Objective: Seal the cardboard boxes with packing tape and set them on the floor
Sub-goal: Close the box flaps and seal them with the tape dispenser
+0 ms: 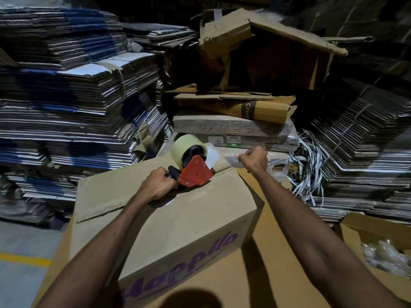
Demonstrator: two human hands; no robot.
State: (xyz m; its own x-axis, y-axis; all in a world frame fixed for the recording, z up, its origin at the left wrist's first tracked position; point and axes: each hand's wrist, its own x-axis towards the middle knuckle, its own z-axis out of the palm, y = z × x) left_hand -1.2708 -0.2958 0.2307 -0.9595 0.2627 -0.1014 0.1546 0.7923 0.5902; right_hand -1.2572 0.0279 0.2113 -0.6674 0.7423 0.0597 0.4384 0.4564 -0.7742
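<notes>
Stacks of flat cardboard (73,90) fill the dim room behind a brown cardboard box (169,214) with purple letters on its side. That box sits on a cardboard surface (278,274), and its top flaps are folded down. On top of the box rests a red tape dispenser (194,171) with a pale yellow tape roll (185,146). The left hand (156,185) grips the dispenser's handle, fingers curled tight around it. The right hand (253,158) is past the box's far right corner, fingers curled; what it pinches is too blurry to tell. Right of the box stands an open carton (355,232) holding clear plastic bags (387,256). White straps (309,165) lie tangled beyond it.
</notes>
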